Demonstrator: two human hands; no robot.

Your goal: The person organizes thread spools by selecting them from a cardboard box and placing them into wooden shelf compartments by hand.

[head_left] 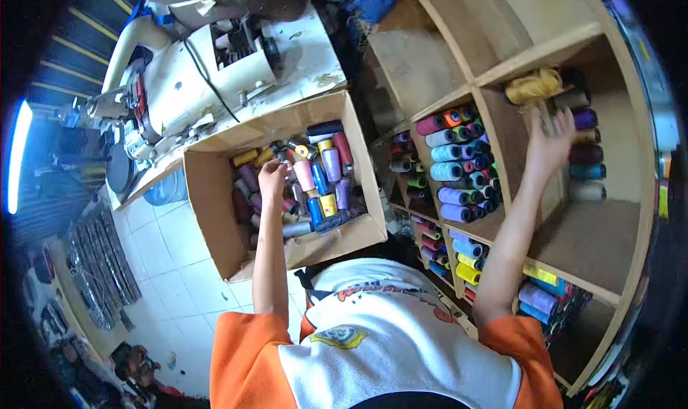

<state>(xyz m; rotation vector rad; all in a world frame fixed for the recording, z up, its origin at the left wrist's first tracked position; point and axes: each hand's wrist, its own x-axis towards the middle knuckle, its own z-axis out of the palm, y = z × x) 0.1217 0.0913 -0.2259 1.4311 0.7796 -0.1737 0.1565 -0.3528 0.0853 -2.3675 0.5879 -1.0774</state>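
Observation:
My left hand [272, 177] is inside an open cardboard box [215, 233] full of thread spools. Its fingers are curled together beside a pink thread spool [304, 174]; what lies between them is hidden. Around it lie a blue spool [319, 179], a lilac spool [331, 164] and a dark red spool [342, 149]. Reaching into a shelf compartment on the right, my right hand [552, 142] has its fingers around a brownish thread spool [548, 119], slightly blurred. Just above it sits a loose yellow thread bundle [534, 86].
A wooden shelf unit [494, 147] stands at the right, with stacked light blue spools [446, 171] in one compartment. Several dark spools [588, 153] line the compartment beside my right hand. A white sewing machine [175, 86] sits on the table beyond the box.

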